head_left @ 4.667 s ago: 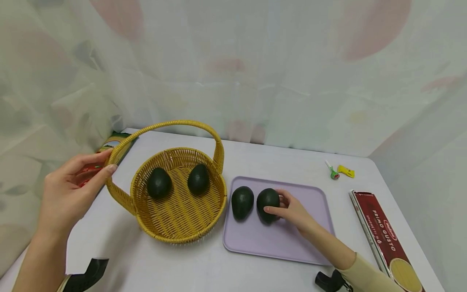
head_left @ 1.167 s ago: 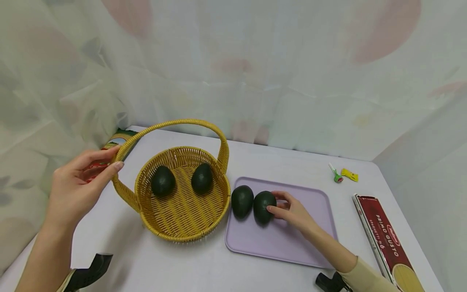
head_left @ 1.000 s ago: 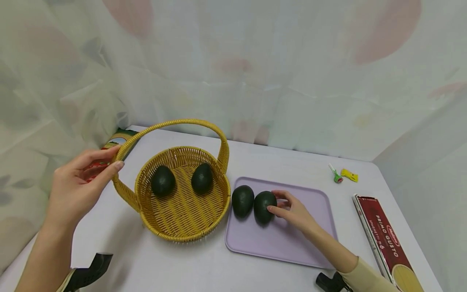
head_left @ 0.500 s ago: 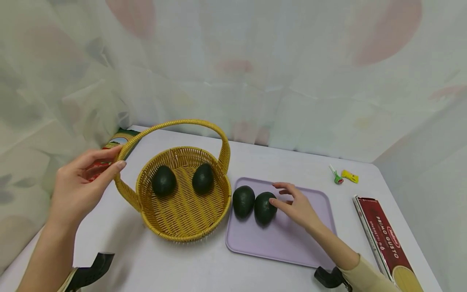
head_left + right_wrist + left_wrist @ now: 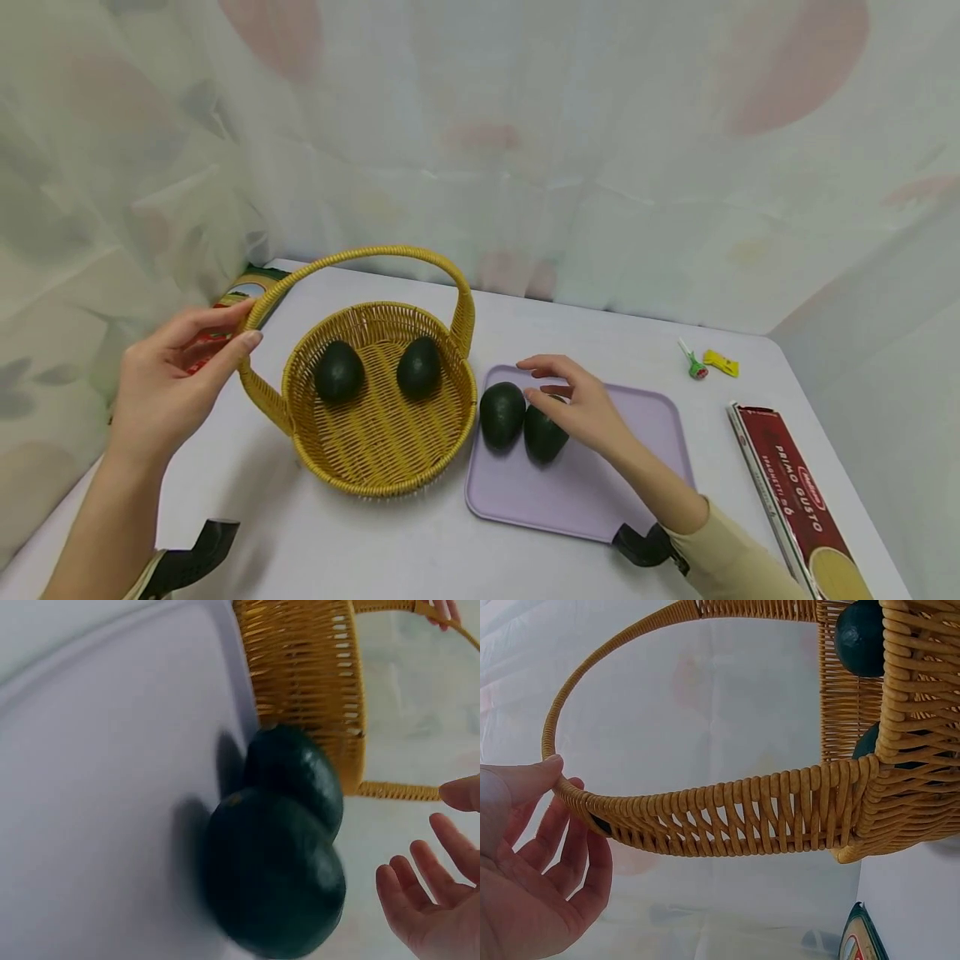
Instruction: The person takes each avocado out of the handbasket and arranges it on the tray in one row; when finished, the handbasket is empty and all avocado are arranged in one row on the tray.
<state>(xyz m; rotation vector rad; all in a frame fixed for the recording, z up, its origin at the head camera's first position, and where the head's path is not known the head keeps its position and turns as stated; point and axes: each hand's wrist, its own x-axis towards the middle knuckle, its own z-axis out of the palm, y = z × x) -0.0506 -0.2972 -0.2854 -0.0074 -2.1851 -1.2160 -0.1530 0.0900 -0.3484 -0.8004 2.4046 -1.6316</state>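
My left hand pinches the side of the tall handle of a yellow wicker basket. Inside the basket lie two dark green avocados, one on the left and one on the right. Two more avocados rest side by side on a lilac tray, the nearer-to-basket one and its neighbour. Over the neighbour hovers my right hand, fingers relaxed and holding nothing. In the right wrist view, a gap shows between that hand and both tray avocados.
A red spaghetti box lies at the table's right edge. Behind it are a green lollipop and a yellow-wrapped sweet. A colourful packet lies behind the left hand, partly hidden. A patterned curtain hangs along the back.
My right hand has let go of the right tray avocado, lifted off it and moved left above it. That avocado now sits closer to its neighbour. The left hand keeps its grip on the handle.
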